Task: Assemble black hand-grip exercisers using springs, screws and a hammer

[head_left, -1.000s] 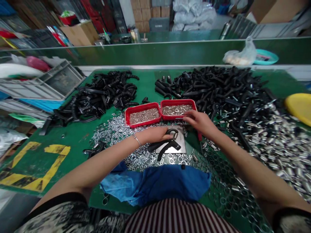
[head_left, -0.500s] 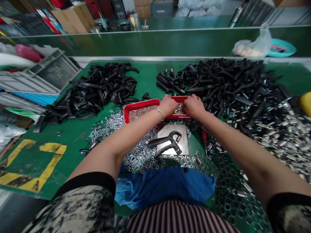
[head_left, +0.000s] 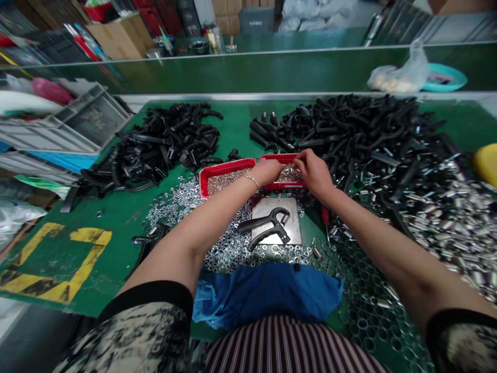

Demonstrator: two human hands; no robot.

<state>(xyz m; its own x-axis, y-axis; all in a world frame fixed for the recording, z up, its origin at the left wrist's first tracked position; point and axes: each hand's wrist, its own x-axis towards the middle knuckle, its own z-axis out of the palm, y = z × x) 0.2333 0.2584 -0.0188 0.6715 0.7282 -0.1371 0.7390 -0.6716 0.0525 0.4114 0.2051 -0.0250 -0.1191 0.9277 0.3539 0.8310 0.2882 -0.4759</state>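
Note:
Both hands are at the right-hand red tray point(head_left: 267, 157), which holds small metal parts. My left hand point(head_left: 268, 171) reaches over its left part, fingertips down among the parts and hidden. At the tray's right side, my right hand point(head_left: 313, 171) has thumb and fingers pinched together low over the parts; anything between them is too small to make out. Just left is a second red tray point(head_left: 202, 182) of small parts. Nearer me, a black hand grip point(head_left: 267, 228) with a metal spring lies on a square metal plate point(head_left: 295, 228).
Black handles lie heaped at back left point(head_left: 166, 134) and back right point(head_left: 357, 124). Metal rings point(head_left: 225, 243) and silver cylinders point(head_left: 454, 228) are scattered about. A red screwdriver point(head_left: 325, 215) lies right of the plate, and blue cloth point(head_left: 267, 295) in front.
My right hand has lifted slightly and shifted a little right, its fingers more visible. My left hand stays at the tray, its fingers lower. The view has shifted slightly.

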